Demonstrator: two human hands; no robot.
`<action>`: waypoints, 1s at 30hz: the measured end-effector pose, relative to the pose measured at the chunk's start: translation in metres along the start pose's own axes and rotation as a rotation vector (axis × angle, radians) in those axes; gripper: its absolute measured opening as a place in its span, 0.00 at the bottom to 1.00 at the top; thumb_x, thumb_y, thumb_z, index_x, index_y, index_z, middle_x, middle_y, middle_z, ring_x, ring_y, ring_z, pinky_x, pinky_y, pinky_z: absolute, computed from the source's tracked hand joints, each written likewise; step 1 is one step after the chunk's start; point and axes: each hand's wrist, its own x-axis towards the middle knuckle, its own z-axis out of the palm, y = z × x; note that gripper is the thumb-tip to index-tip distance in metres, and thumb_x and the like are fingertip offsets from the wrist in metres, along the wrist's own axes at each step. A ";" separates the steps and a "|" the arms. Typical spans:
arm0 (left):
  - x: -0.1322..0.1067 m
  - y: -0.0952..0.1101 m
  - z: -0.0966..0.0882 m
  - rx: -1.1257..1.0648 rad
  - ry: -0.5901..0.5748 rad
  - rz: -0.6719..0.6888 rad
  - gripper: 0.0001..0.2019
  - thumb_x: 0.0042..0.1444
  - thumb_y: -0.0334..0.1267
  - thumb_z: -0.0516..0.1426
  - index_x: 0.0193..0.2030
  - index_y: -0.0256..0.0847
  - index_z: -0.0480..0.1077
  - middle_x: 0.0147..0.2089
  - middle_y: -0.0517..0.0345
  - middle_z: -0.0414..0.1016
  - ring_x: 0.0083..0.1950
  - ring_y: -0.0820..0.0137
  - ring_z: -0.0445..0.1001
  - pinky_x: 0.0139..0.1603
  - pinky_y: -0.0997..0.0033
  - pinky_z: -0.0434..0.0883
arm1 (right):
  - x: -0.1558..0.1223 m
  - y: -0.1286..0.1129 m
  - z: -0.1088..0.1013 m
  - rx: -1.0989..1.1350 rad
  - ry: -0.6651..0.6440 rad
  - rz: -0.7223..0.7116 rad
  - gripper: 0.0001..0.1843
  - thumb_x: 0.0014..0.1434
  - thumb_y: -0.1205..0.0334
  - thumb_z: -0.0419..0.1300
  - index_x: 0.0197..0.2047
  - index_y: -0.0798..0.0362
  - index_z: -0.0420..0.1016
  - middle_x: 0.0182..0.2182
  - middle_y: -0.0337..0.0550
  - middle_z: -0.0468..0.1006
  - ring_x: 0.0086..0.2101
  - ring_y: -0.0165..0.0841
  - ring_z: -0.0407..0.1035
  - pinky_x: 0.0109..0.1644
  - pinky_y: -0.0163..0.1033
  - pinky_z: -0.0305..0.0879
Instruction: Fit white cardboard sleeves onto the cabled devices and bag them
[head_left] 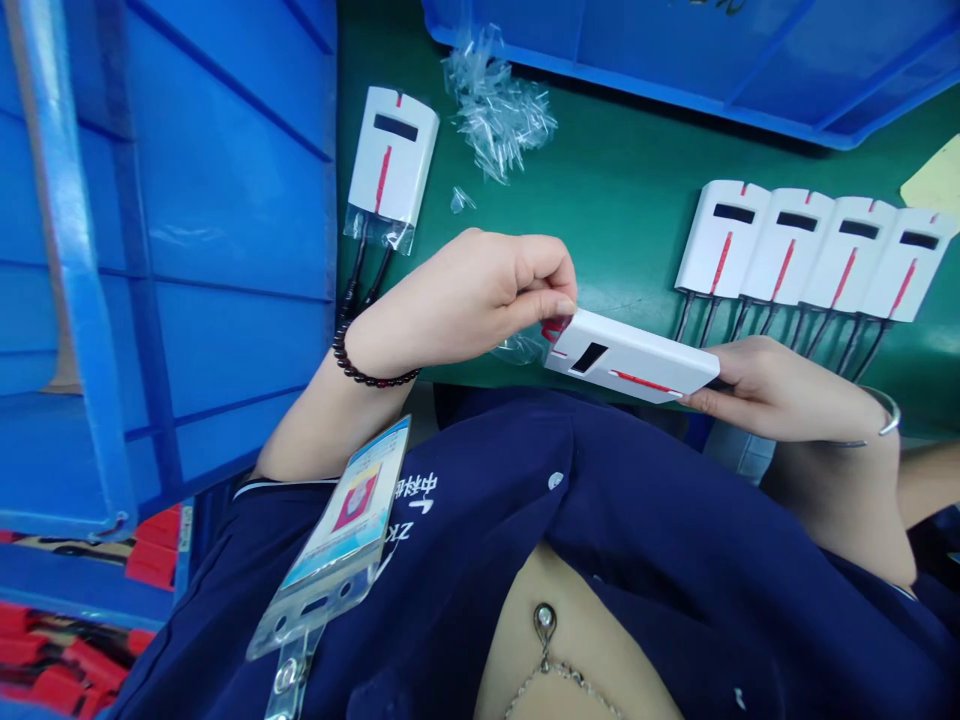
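Observation:
My right hand grips the right end of a flat white device with a black window and a red stripe, holding it level over the table's near edge. My left hand, fingers closed in a pinch, touches the device's left end, where a small red tab shows. A dark bead bracelet circles my left wrist. A silver bangle is on my right wrist.
Several identical white devices with dark cables lie in a row on the green table. Another bagged device lies at the left near a pile of clear plastic bits. Blue crates stand at left and behind.

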 end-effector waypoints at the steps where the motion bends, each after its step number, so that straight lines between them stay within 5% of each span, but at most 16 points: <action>1: 0.000 0.000 -0.001 -0.023 -0.031 0.010 0.07 0.60 0.39 0.60 0.42 0.41 0.75 0.38 0.59 0.81 0.42 0.69 0.79 0.46 0.70 0.73 | 0.000 0.001 0.000 0.008 -0.003 0.005 0.12 0.69 0.62 0.52 0.38 0.56 0.75 0.25 0.41 0.77 0.23 0.29 0.72 0.27 0.33 0.63; 4: -0.001 0.000 -0.002 -0.074 -0.082 0.042 0.15 0.52 0.38 0.65 0.47 0.42 0.75 0.41 0.59 0.82 0.45 0.68 0.80 0.46 0.70 0.74 | -0.001 0.002 0.001 0.045 -0.026 0.044 0.12 0.69 0.61 0.52 0.39 0.56 0.75 0.26 0.42 0.78 0.24 0.30 0.72 0.28 0.34 0.64; 10: -0.001 -0.003 0.003 -0.085 -0.007 0.036 0.20 0.50 0.37 0.67 0.50 0.41 0.74 0.45 0.56 0.81 0.47 0.65 0.80 0.49 0.64 0.76 | 0.000 0.003 0.001 0.084 -0.054 0.083 0.14 0.68 0.58 0.52 0.37 0.55 0.74 0.24 0.42 0.77 0.23 0.31 0.71 0.27 0.35 0.63; 26: 0.003 0.001 0.005 -0.076 0.015 0.052 0.20 0.49 0.38 0.68 0.49 0.41 0.73 0.44 0.55 0.81 0.44 0.67 0.79 0.51 0.64 0.76 | 0.005 -0.002 -0.002 0.108 -0.098 0.142 0.13 0.67 0.58 0.52 0.34 0.54 0.72 0.24 0.44 0.76 0.23 0.31 0.70 0.27 0.36 0.61; 30: 0.008 0.005 0.006 0.045 -0.017 0.076 0.18 0.49 0.32 0.65 0.49 0.42 0.74 0.43 0.58 0.81 0.43 0.67 0.79 0.47 0.66 0.74 | 0.009 -0.005 -0.002 0.024 -0.101 0.116 0.13 0.68 0.59 0.51 0.35 0.54 0.71 0.22 0.41 0.73 0.21 0.30 0.67 0.26 0.36 0.58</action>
